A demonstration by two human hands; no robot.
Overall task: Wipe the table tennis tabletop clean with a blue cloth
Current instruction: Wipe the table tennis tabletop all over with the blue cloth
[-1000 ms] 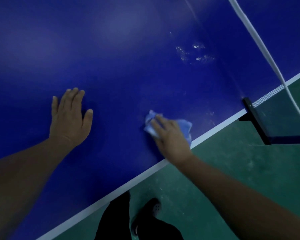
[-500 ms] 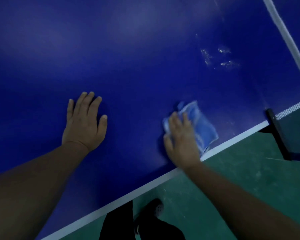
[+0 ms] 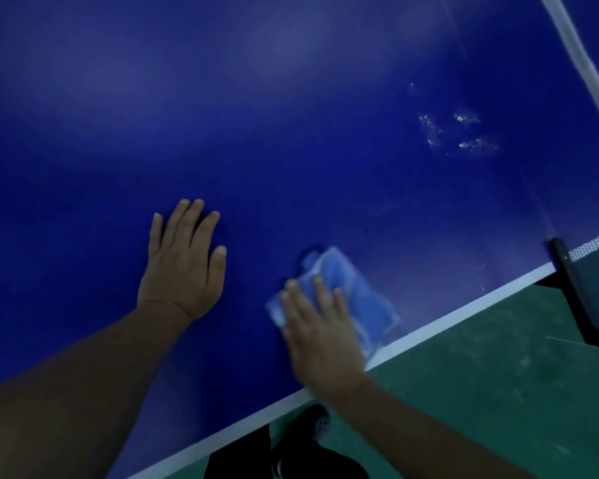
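Observation:
The dark blue table tennis tabletop [image 3: 256, 115] fills most of the view, its white edge line running diagonally at the lower right. A light blue cloth [image 3: 353, 295] lies flat on it near that edge. My right hand [image 3: 320, 335] presses on the cloth's near left part with straight fingers; it is motion-blurred. My left hand [image 3: 182, 267] rests flat on the bare tabletop, a little to the left of the cloth, fingers together. Whitish smudges [image 3: 457, 133] mark the surface farther away, toward the net.
The net's white top band [image 3: 581, 63] crosses the upper right corner, and its black post clamp [image 3: 573, 292] grips the table edge at the right. Green floor [image 3: 498, 375] lies beyond the edge. My dark trousers and shoe [image 3: 312, 430] stand below the table edge.
My right hand has slid with the cloth along the table edge, and more of the cloth now shows spread beyond the fingers. My left hand has stayed flat on the table.

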